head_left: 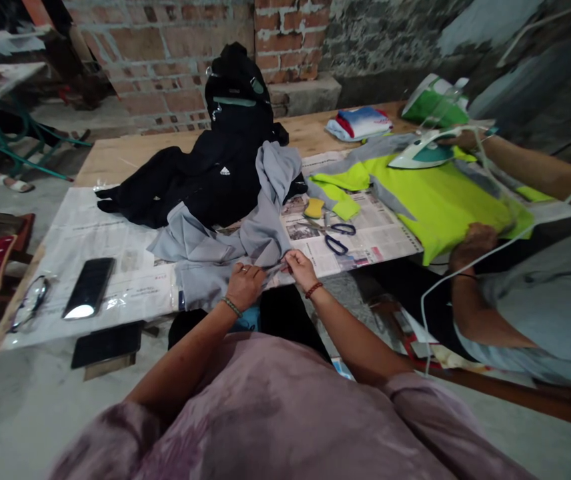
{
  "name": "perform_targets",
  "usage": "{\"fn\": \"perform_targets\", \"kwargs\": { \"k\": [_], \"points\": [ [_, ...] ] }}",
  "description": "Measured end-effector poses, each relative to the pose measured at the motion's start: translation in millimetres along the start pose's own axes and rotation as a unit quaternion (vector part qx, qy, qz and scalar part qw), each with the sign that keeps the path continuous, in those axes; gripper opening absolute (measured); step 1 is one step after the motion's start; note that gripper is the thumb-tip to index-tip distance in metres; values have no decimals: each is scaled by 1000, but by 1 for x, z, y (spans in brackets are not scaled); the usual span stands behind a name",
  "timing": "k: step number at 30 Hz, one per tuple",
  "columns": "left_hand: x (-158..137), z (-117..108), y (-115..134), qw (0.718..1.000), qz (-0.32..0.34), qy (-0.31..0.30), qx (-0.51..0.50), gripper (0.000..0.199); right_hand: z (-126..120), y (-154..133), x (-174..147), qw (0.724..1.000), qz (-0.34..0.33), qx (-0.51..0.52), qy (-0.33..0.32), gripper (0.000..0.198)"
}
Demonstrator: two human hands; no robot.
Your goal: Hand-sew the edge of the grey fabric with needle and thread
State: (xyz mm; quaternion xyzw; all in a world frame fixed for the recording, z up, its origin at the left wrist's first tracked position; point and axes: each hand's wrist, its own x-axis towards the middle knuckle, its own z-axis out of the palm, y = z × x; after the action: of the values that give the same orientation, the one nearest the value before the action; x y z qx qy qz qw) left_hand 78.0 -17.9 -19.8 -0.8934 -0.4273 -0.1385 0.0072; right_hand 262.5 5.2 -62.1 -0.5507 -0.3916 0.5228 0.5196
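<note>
A wooden table (110, 155), partly covered with newspaper (133, 283), carries everything here. The biggest heap on it is the black clothes (185, 177), lying behind the work. To the right spreads a yellow-green shirt (445, 200), with a co-worker's hand (475, 241) resting on it.

Next in size comes the grey cloth (215, 247), in front of the person: its far end trails up over the black clothes, its middle lies rumpled on the newspaper, and its near edge reaches the table's front. It looks light, thin and soft (perhaps a little slippery, judging by its smooth folds), so it should crease and slide easily but hardly break. The near edge seems the best place to take hold, with two pinches a little apart to keep that stretch flat.

The left hand (245, 287) has its fingers closed on that edge; the right hand (301, 270) pinches it just beside, thumb and fingertips together.

Smaller still are the iron (423, 153) on the shirt, the phone (88, 290) at the left, the scissors (333, 231) and a yellow sponge (314, 208).
</note>
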Motion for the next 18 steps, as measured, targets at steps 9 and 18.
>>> {"fn": "perform_targets", "kwargs": {
  "k": [9,18],
  "points": [
    [10,32,-30,939,-177,2,-296,14,2,-5,-2,998,23,62,13,29],
    [6,37,-32,934,-168,31,-313,14,-40,-108,-38,973,-143,178,-23,27]
  ]
}}
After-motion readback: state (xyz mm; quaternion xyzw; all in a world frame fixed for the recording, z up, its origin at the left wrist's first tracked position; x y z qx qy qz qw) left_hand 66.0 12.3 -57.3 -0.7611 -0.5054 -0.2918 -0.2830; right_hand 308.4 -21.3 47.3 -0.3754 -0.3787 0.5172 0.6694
